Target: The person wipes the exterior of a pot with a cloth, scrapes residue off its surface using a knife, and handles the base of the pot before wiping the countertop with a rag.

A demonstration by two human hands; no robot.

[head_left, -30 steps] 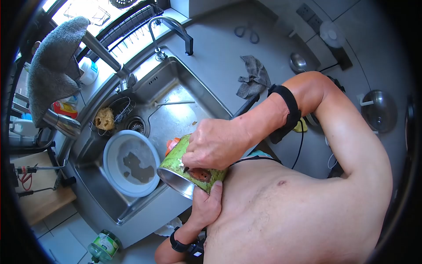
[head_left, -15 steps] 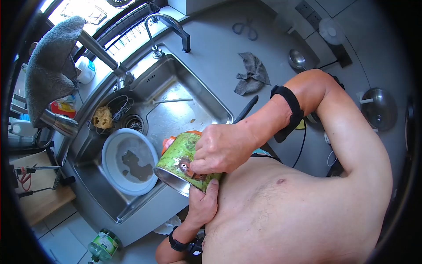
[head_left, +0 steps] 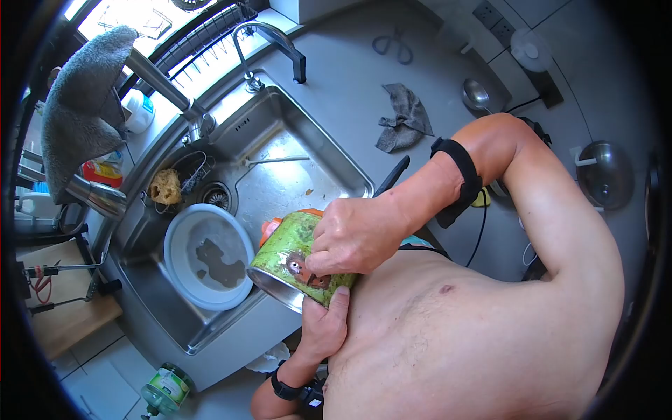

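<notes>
A green metal pot (head_left: 290,241) with worn, stained paint and a bare silvery inside is tilted on its side near my body, over the sink's front edge. My left hand (head_left: 324,327) grips its rim from below, thumb on the outside wall. The bent fingers of my right hand (head_left: 357,234) press on the green wall, beside a reddish-brown patch (head_left: 297,267) with small holes. Anything inside those fingers is hidden. An orange part (head_left: 268,229) shows behind the pot; I cannot tell what it is.
The steel sink (head_left: 308,133) holds a pale basin (head_left: 170,245) of cloudy water. A yellow sponge (head_left: 165,187) sits by the drain. On the counter lie a grey cloth (head_left: 404,119), scissors (head_left: 393,47) and a dark handle (head_left: 393,175). A green bottle (head_left: 168,387) stands lower left.
My right fingers have shifted slightly on the pot wall, showing more of the brown patch. My left hand keeps its grip, and the whole view has moved a little.
</notes>
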